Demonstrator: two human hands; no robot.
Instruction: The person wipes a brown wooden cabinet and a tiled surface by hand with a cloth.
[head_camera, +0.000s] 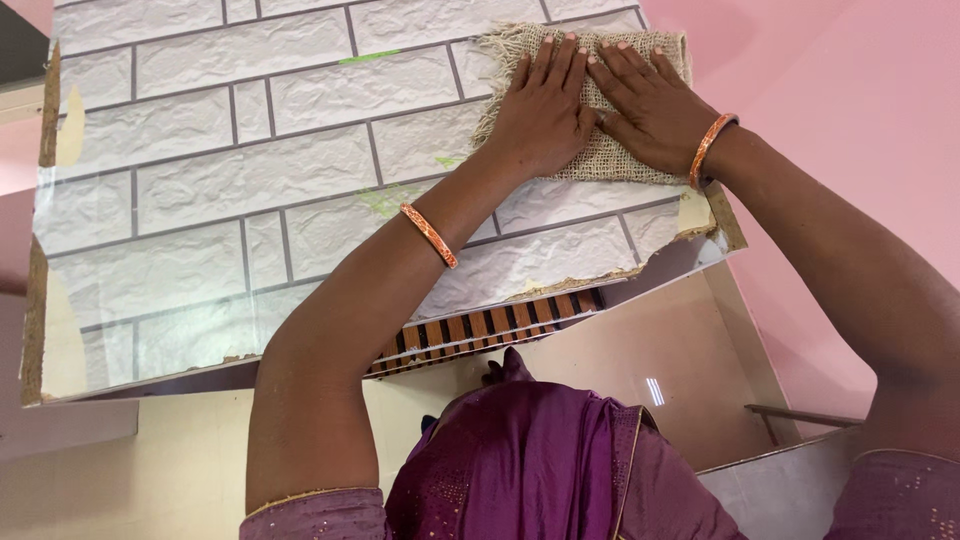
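2 hands pressing a burlap cloth flat.

Upper right of the frame: the left hand and right hand lie side by side, fingers stretched out and flat, gripping nothing, on the burlap cloth, which rests on a brick-patterned board.

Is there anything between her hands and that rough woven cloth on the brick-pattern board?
Nothing visible. The left hand and right hand both lie flat, side by side, directly on the burlap piece, which rests on the brick-pattern board.
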